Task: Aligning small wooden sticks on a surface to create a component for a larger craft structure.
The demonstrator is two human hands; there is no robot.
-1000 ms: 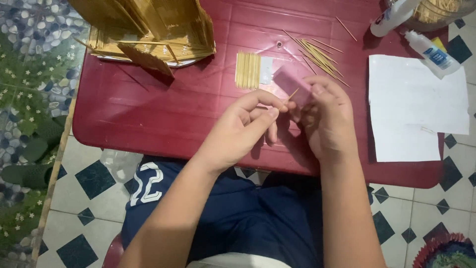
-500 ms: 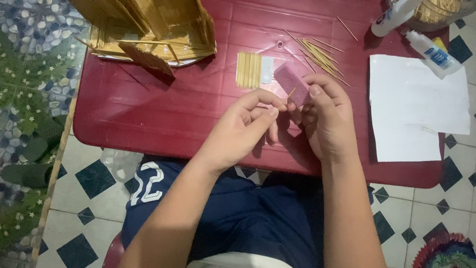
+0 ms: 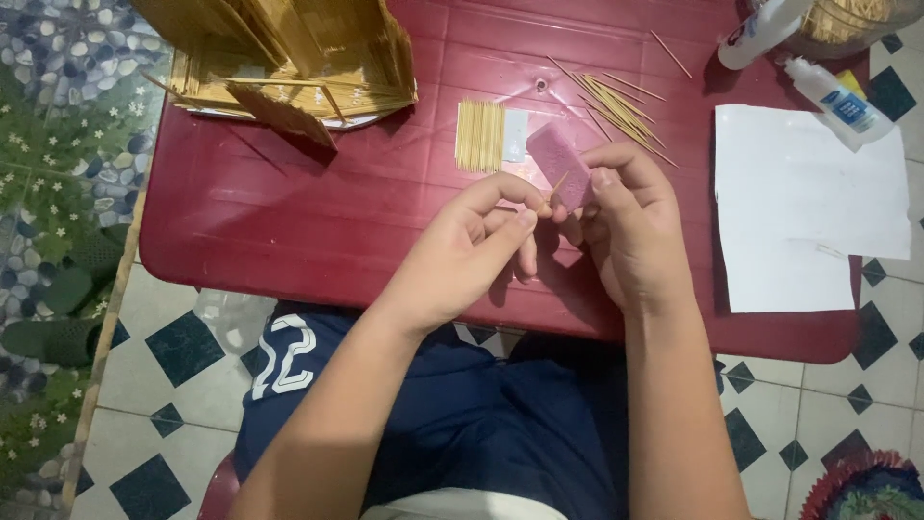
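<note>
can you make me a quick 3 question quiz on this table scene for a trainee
1. True or false: the right hand holds a pink block.
2. What does the left hand pinch at its fingertips? A) a thin wooden stick B) a glue bottle C) a sheet of paper
3. Fill in: the flat panel of sticks lies on the red ___.

Key
1. True; the block sits between that hand's fingers.
2. A; the thin wooden stick has its tip against the block. The glue bottle and white paper lie untouched at the right.
3. table
</note>
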